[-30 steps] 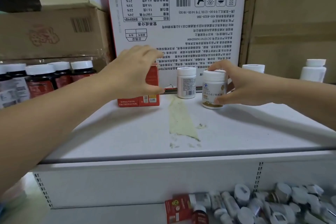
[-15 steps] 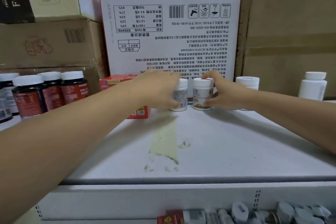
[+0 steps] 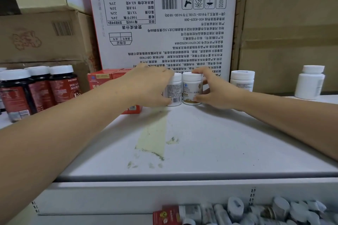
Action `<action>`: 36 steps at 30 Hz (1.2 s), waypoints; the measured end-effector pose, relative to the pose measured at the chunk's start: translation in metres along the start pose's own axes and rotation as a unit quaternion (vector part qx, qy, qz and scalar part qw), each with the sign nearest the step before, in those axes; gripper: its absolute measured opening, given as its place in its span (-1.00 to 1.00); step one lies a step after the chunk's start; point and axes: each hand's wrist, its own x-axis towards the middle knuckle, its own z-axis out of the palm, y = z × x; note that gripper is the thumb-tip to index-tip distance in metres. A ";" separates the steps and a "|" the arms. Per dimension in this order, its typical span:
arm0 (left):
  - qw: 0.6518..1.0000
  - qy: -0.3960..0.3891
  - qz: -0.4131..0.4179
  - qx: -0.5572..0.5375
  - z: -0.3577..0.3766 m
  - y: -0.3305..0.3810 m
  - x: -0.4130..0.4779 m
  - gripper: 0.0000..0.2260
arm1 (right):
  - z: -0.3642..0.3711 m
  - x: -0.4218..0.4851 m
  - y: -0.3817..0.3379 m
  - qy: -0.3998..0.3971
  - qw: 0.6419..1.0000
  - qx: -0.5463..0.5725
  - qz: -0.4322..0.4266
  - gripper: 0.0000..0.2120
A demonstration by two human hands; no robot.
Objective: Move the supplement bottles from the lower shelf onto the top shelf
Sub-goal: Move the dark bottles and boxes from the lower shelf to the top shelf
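Observation:
Two small white supplement bottles stand side by side at the back of the top shelf. My left hand curls round the left bottle, thumb low near its barcode. My right hand grips the right bottle, fingers over its cap and thumb at its base. Both bottles stand upright on the shelf and touch each other. Several more white bottles lie heaped on the lower shelf at the bottom right.
A red carton sits behind my left hand. Dark red-labelled bottles stand at the left. Two more white bottles stand at the right. A large white box and brown cartons back the shelf. A tape patch marks the shelf.
My right hand carried its bottle back beside the other one. My left hand left the red carton and closed round the left bottle. The camera moved closer.

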 end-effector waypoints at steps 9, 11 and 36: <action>0.998 0.046 0.042 0.009 -0.024 0.003 -0.027 -0.50 | -0.011 -0.027 -0.018 -0.071 0.981 -0.156 0.096 -0.29; 0.999 0.013 0.052 0.004 -0.030 0.006 -0.045 -0.56 | -0.016 -0.043 -0.025 -0.088 0.975 -0.186 0.087 -0.37; 0.951 0.031 -0.138 -0.276 0.011 0.059 -0.342 -0.50 | 0.066 -0.353 -0.086 0.053 0.985 -0.087 0.142 -0.64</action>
